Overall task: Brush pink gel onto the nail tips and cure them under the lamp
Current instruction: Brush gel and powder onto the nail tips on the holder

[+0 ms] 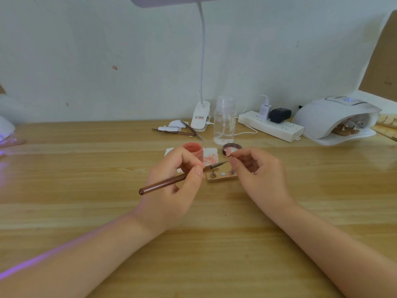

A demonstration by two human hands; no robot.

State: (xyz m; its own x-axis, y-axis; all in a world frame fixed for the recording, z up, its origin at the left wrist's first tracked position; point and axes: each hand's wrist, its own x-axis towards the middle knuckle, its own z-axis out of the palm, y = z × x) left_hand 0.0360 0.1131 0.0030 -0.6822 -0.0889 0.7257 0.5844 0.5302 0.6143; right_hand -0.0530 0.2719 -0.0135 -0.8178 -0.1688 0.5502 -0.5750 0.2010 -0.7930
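Head view looks down on a wooden tabletop (86,168) where both bare forearms reach in from the bottom edge. The left hand (171,186) grips a brown brush (163,183) like a pen, thumb and fingers curled round the handle, with the bristle end pointing right toward the other hand. The right hand (255,171) pinches a small stand carrying a pink nail tip (228,152) between thumb and forefinger, holding it just above the brush tip. Below and between the two hands lies a small wooden holder block (222,177) with two metal pegs standing on it. Behind the left hand stands an open pink gel jar (193,150) on a stained white wipe (209,157), and the jar's dark lid (232,146) lies just beside it to the right. Farther back are a clear pump bottle (224,121), a white clip-on desk lamp (200,115), loose tools (180,131) and a white power strip (271,125). At the far right sits the white curing lamp (330,117), with more nail tips on stands visible inside its opening.
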